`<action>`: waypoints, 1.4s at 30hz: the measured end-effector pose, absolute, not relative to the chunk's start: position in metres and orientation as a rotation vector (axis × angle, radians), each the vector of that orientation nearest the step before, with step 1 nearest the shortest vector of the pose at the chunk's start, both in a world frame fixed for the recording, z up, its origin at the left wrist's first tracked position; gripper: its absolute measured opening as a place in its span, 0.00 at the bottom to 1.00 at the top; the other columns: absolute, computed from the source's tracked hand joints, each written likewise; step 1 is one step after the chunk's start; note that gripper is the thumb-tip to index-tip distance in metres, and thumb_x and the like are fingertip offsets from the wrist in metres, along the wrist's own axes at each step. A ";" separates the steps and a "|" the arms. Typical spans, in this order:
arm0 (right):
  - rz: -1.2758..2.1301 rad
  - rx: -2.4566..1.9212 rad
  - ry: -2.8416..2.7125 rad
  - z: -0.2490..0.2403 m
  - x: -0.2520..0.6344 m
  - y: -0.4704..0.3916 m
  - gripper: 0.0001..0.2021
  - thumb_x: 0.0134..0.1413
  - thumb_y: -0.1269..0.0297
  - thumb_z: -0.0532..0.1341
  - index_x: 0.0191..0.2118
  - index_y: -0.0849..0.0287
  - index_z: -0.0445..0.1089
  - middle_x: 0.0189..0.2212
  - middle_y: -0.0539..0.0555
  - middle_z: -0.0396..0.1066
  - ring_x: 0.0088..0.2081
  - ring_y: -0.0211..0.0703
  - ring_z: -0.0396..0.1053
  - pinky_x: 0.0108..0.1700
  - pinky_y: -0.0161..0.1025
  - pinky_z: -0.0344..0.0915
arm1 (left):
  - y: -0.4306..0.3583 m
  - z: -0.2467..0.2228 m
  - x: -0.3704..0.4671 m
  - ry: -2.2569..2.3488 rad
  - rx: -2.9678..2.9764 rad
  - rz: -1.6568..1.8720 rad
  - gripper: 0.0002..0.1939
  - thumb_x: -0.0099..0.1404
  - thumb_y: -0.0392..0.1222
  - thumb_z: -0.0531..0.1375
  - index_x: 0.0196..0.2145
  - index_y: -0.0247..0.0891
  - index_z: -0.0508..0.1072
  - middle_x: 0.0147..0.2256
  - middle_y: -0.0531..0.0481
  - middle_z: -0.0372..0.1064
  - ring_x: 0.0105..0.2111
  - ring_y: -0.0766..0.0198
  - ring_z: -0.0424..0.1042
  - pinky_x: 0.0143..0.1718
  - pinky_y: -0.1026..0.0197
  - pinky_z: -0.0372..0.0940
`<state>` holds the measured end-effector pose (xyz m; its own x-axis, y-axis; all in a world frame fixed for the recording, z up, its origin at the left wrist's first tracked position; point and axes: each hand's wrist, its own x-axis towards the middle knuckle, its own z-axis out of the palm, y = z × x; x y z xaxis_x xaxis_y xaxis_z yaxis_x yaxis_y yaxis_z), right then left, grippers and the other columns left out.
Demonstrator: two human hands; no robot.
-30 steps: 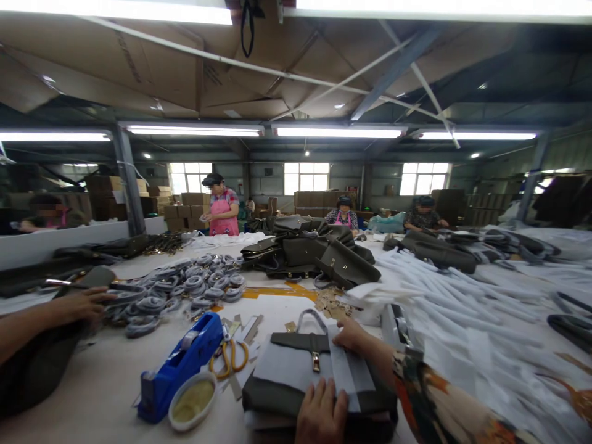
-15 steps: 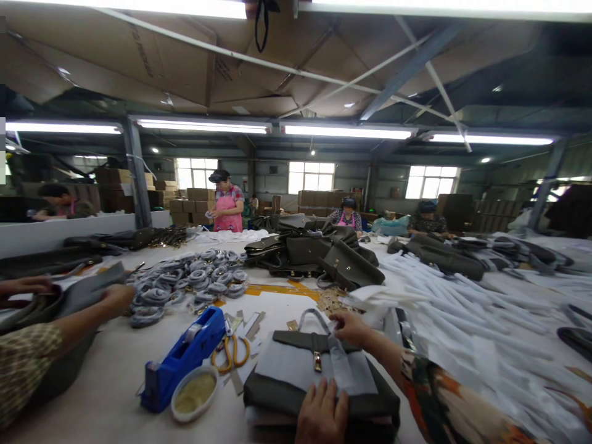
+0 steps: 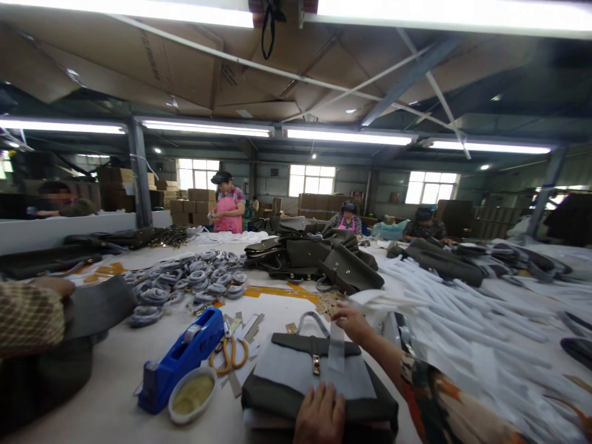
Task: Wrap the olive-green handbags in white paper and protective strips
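Observation:
A dark handbag [image 3: 272,391] lies in front of me, its front covered by a pale grey protective sheet [image 3: 284,370]. Across its flap [image 3: 291,340] sits a small gold clasp [image 3: 316,364], and a wrapped grey handle [image 3: 308,316] arches above. My left hand [image 3: 320,413] rests flat on the lower front of the bag, fingers stretched out. At the upper right, my right hand [image 3: 354,324] pinches the top end of a translucent whitish strip [image 3: 337,354] that hangs down over the flap and sheet.
Left of the bag are a blue tape dispenser [image 3: 182,361], orange-handled scissors [image 3: 226,356] and a shallow dish [image 3: 193,394]. Coiled grey straps [image 3: 198,277] and piled dark bags [image 3: 309,256] lie beyond. White strips [image 3: 444,320] cover the right side. A co-worker's sleeve [image 3: 32,314] is at left.
My right hand has shifted slightly, and the strip now hangs straighter, lifted more from the bag. My left hand stays on the bag. The co-worker's arm at left has drawn back.

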<state>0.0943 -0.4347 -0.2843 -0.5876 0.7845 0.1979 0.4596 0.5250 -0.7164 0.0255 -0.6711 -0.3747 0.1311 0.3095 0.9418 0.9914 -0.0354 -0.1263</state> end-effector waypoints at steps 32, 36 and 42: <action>0.580 -0.629 -2.410 -0.286 0.176 -0.564 0.12 0.66 0.63 0.56 0.37 0.55 0.78 0.33 0.55 0.79 0.36 0.46 0.76 0.43 0.39 0.70 | -0.697 -0.361 0.030 -1.630 -1.839 -0.774 0.17 0.72 0.35 0.50 0.53 0.40 0.74 0.52 0.44 0.76 0.53 0.54 0.74 0.54 0.49 0.70; 0.441 -0.554 -2.463 -0.293 0.187 -0.585 0.14 0.68 0.66 0.53 0.35 0.55 0.76 0.31 0.55 0.77 0.36 0.44 0.74 0.43 0.37 0.69 | -0.697 -0.361 0.030 -1.617 -1.840 -0.810 0.18 0.73 0.36 0.49 0.51 0.39 0.74 0.52 0.44 0.76 0.52 0.53 0.75 0.53 0.49 0.70; 0.200 -0.410 -2.462 -0.291 0.195 -0.601 0.14 0.65 0.73 0.52 0.34 0.57 0.74 0.30 0.54 0.75 0.34 0.43 0.72 0.43 0.37 0.67 | -0.699 -0.357 0.029 -1.639 -1.876 -0.810 0.18 0.72 0.35 0.48 0.52 0.36 0.73 0.53 0.44 0.75 0.54 0.52 0.74 0.55 0.49 0.70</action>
<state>0.1952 -0.6008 -0.2909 -0.7552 0.3376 0.5618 0.2425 0.9403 -0.2389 0.0285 -0.6988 -0.3572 0.0907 0.6823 0.7254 0.9907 -0.1359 0.0040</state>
